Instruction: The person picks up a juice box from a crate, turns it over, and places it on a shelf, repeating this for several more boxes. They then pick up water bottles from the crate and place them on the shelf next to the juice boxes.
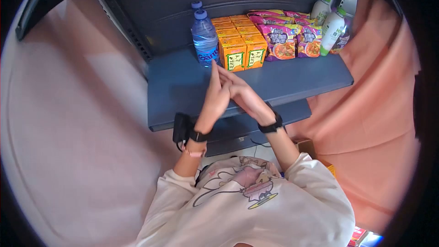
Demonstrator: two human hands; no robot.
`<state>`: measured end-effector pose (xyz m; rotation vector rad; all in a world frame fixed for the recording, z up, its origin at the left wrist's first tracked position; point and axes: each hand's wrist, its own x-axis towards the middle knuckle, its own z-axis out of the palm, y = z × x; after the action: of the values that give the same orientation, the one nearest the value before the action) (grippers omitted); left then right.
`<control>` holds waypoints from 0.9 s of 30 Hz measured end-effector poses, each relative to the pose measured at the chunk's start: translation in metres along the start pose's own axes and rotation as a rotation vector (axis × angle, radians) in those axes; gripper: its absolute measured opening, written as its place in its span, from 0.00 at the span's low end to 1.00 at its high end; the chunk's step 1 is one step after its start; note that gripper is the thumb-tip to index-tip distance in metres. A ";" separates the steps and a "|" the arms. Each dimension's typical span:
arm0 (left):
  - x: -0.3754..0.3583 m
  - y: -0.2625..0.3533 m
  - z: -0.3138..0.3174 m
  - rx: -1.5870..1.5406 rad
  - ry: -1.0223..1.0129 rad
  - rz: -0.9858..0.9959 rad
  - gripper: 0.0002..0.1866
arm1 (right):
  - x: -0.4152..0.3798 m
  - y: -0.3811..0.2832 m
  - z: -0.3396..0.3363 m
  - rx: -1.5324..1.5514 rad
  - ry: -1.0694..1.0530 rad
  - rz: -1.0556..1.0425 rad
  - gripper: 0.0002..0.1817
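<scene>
My left hand (216, 97) and my right hand (244, 96) meet in front of the shelf's front edge. Their fingers are stretched out and touch each other near the tips, with no object visible between them. Part of the palms is hidden. Just beyond the fingertips stands a blue-capped water bottle (204, 39), with a second bottle behind it. To its right, orange drink cartons (233, 55) stand in two rows. Purple instant noodle packets (280, 41) come after them, then white bottles with green caps (333, 32) at the right end.
The dark grey shelf (292, 77) has a bare strip along its front, and a lower shelf (292, 111) shows beneath. Pink cloth (105, 123) hangs at both sides. A cardboard box (305, 147) is low on the right. I wear black wrist straps, the left one beside a black device (181, 128).
</scene>
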<state>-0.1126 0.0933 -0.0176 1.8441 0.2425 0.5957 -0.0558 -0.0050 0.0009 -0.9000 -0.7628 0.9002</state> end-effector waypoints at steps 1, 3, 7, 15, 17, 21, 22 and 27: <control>-0.012 0.002 0.004 -0.040 -0.063 0.032 0.36 | -0.014 -0.003 0.002 -0.055 0.001 -0.018 0.40; -0.031 -0.004 0.020 -0.128 -0.113 0.039 0.37 | -0.039 0.002 -0.009 -0.056 -0.003 0.032 0.41; -0.061 0.001 0.047 -0.078 -0.216 0.037 0.37 | -0.085 0.003 -0.017 -0.029 0.107 0.076 0.41; -0.080 -0.011 0.104 -0.137 -0.531 0.049 0.36 | -0.159 0.013 -0.033 0.090 0.422 -0.038 0.41; -0.085 -0.014 0.120 -0.143 -0.636 0.040 0.36 | -0.175 0.017 -0.037 0.063 0.524 -0.033 0.40; -0.095 -0.038 0.160 -0.316 -0.844 -0.146 0.35 | -0.212 0.041 -0.054 0.085 0.708 -0.046 0.38; -0.098 -0.045 0.170 -0.302 -0.890 -0.187 0.35 | -0.222 0.042 -0.056 0.098 0.751 -0.062 0.38; -0.125 -0.062 0.227 -0.226 -1.046 -0.249 0.32 | -0.277 0.047 -0.068 0.175 0.914 0.008 0.35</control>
<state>-0.0952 -0.1276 -0.1655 1.6417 -0.2857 -0.5208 -0.1304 -0.2578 -0.1181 -1.0254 0.1072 0.4600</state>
